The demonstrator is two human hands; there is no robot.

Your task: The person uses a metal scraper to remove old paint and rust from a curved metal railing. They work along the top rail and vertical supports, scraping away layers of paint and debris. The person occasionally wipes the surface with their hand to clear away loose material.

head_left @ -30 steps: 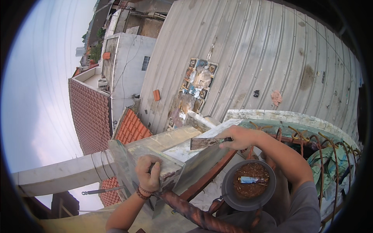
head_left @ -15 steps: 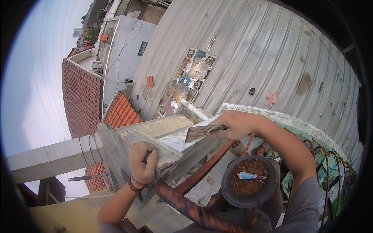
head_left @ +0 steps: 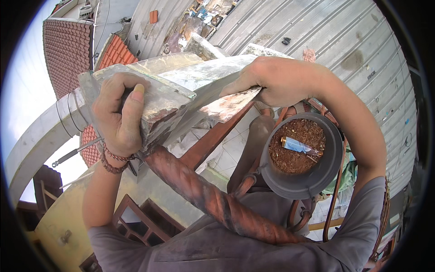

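My right hand is closed on a flat scraper, whose broad stained blade points left beside the ledge's near side; its grip is hidden in the palm. On the left, my left hand is curled against the end of the weathered concrete ledge, thumb bent inward. Whatever lies inside those fingers, if anything, is hidden. Below my right forearm is a dark grey pot of reddish-brown crumbly material, with a small blue-and-white packet lying on top.
A twisted rust-brown rail crosses in front of my body, with a straight brown bar beyond it. A metal rod sticks out left of the ledge. Ribbed metal roofing and orange tiles spread out behind.
The view has shifted, so the ledge and pot sit higher in it. In my right hand, the scraper has tilted, its blade now slanting down to the left. My left hand remains at the ledge.
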